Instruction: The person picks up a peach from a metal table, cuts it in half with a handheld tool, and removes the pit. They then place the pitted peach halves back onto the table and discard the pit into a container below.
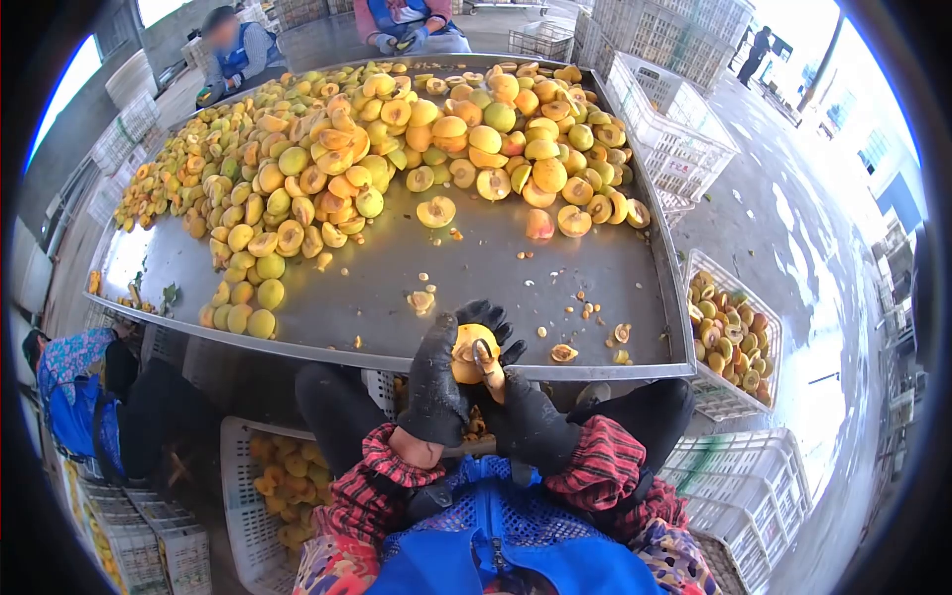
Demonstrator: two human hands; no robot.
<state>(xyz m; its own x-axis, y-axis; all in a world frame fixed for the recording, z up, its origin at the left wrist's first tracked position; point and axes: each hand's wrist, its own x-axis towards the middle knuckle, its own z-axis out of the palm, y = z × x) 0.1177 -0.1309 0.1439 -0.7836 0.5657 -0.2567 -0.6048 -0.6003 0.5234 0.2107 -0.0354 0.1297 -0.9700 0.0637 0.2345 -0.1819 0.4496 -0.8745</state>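
My left hand point(436, 382), in a black glove, holds a yellow peach half point(466, 365) over the front edge of the metal table. Its fingers wrap around the far side of the fruit. My right hand point(531, 421), also in a black glove, is closed on a small pitting tool point(482, 346) with a curved metal loop. The loop lies against the peach's cut face, and most of its handle is hidden in my grip. Loose peach scraps point(421, 300) and bits of pit lie on the table just beyond my hands.
Halved peaches point(337, 149) are heaped across the metal table point(377, 268). A crate of peach halves point(734, 337) stands at right, another crate point(248, 516) at lower left. Stacked crates point(684, 139) stand behind. Co-workers point(412, 25) sit at the far side and one point(84, 397) at left.
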